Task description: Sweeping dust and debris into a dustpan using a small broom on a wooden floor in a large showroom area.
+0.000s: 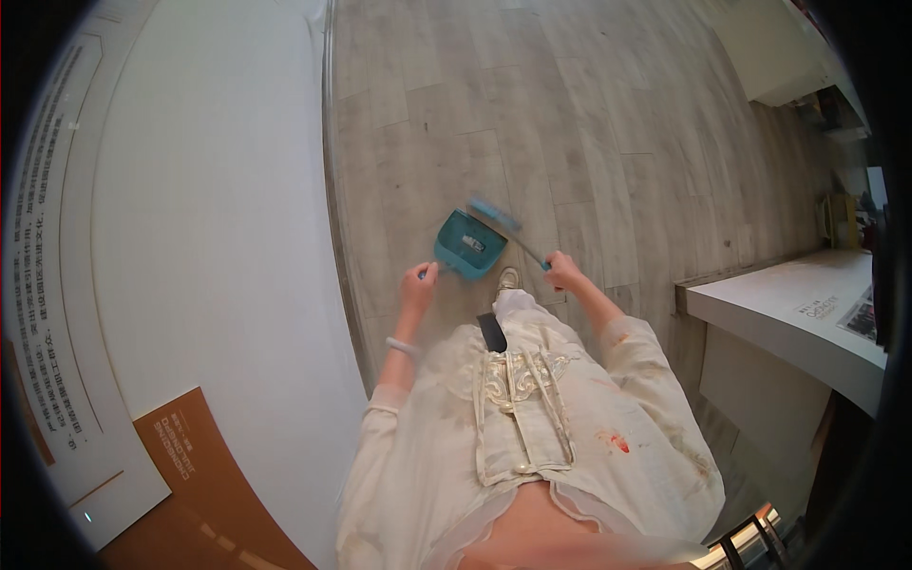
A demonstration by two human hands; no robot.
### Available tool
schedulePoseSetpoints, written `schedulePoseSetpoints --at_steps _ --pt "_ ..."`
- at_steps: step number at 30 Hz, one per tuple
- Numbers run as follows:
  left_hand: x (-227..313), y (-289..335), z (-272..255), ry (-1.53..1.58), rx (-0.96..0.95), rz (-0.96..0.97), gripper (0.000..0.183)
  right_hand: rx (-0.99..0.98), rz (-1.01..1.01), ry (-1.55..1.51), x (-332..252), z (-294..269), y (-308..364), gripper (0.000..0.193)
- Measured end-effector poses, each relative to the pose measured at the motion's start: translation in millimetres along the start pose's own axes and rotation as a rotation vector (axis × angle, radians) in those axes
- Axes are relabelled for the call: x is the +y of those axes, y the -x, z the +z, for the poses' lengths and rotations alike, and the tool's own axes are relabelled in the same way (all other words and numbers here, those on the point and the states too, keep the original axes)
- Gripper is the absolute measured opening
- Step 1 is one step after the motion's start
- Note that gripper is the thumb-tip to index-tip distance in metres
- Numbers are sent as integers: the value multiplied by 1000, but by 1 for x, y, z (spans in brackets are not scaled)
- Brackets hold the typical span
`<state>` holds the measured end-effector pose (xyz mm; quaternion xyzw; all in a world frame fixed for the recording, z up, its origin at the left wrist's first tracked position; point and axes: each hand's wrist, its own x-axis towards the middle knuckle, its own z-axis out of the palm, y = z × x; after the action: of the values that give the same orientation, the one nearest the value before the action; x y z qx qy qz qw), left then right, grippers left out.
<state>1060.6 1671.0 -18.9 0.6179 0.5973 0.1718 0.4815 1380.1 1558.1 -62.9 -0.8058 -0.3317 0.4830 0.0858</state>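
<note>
My left hand [419, 282] is closed round the handle of a teal dustpan [460, 264], which is held low over the wooden floor. A small whitish piece [472, 243] lies in the pan; its kind is too small to tell. My right hand [562, 272] grips the handle of a hand brush [496, 216]. Its blue-grey bristle head is slightly blurred and sits at the dustpan's far right edge. Whether the bristles touch the floor I cannot tell.
A white wall [228, 218] with printed panels runs along my left. To the right stands a white counter [760, 304] with a sharp corner, and a pale cabinet [769, 57] is farther off. My shoe [509, 278] is just behind the dustpan on the wood-plank floor [608, 123].
</note>
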Motion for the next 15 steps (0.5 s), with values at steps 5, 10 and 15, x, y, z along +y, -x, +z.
schedulePoseSetpoints --at_steps 5,10,15 --pt "55 -13 13 97 -13 -63 32 -277 344 -676 39 -58 41 43" --pt "67 -18 20 44 -82 -33 31 -112 310 -662 54 -82 78 45" --pt "66 -34 34 -53 -96 99 31 178 211 -542 71 -83 53 39"
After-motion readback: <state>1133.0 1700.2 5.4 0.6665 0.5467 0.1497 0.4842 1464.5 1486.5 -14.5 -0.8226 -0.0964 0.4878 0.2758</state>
